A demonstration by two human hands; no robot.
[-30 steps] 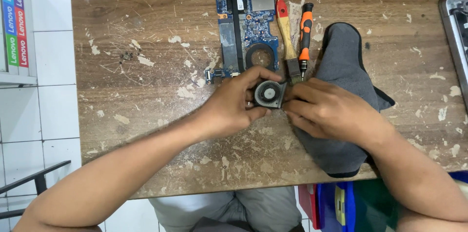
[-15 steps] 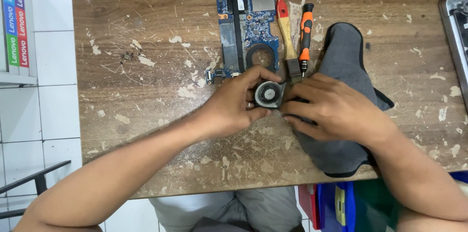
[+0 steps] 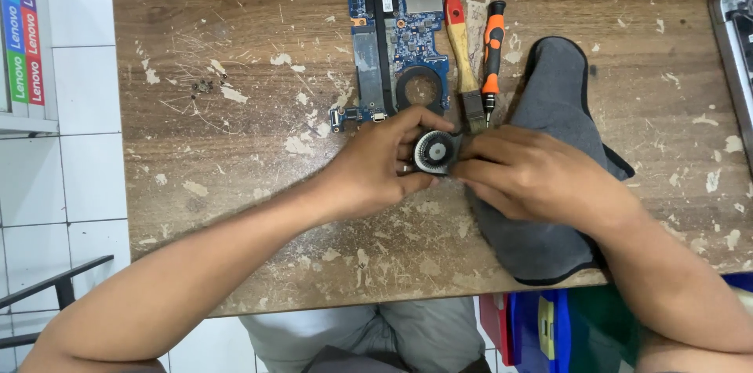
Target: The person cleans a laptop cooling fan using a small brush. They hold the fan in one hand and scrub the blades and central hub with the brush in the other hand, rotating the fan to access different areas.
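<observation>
Left wall: white tiles run down the far left, with a stack of grey boxes (image 3: pixel 20 36) bearing coloured strips at the upper corner.
Left arm: bare forearm comes in from the lower left, angled up toward the middle of the tabletop (image 3: pixel 235 185).
Left hand (image 3: pixel 375 169): curled, fingers and thumb closed around the left side of a small round fan.
Fan (image 3: pixel 435 153): black housing with a pale ring of blades, held between both hands just above the wood, right below the circuit board.
Circuit board (image 3: pixel 396 28): blue, long, lying flat with a round cut-out at its near end.
Brush (image 3: pixel 461 51): wooden handle with red tip, lying beside the board, bristles toward the hands.
Screwdriver (image 3: pixel 492 47): orange and black, just right of the brush, tip pointing at the right hand.
Right hand (image 3: pixel 533 177): knuckles up, fingers pinching the fan's right edge, resting over the cloth.
Cloth (image 3: pixel 557 130): grey, dark-edged, spread under the right wrist.
Tabletop: worn brown wood, scratched and flecked with pale chips.
Far right: edge of a grey device (image 3: pixel 737 51) at the border.
</observation>
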